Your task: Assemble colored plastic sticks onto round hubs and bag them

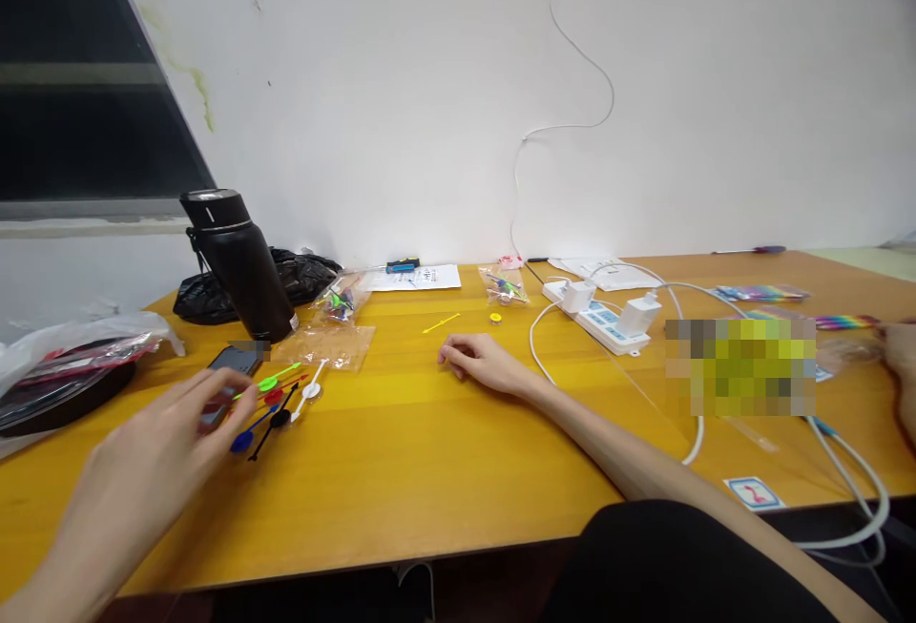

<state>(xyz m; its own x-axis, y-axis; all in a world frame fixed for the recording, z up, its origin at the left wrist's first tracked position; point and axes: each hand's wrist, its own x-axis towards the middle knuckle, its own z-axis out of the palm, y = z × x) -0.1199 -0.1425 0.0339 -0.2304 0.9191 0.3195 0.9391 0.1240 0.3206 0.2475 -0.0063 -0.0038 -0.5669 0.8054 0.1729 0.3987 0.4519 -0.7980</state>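
Curling, left hand (163, 437) (grip unclear) flanks multicoloured plastic spinners (281, 419), seemingly assembled, lower left; centre, right hand (487, 363) half-open, slim yellow arrow (442, 323), yellow disc (495, 318) unjoined.

The tabletop (429, 470) is showing golden yellow, the bottle (239, 275) black, the power strip (608, 325) white and blue. A green arrow (267, 384), red arrow (274, 397), blue arrow (241, 442), black arrow (281, 419) and white arrow (310, 391) are displaying plain colours; a slim arrow (441, 323) is showing yellow.
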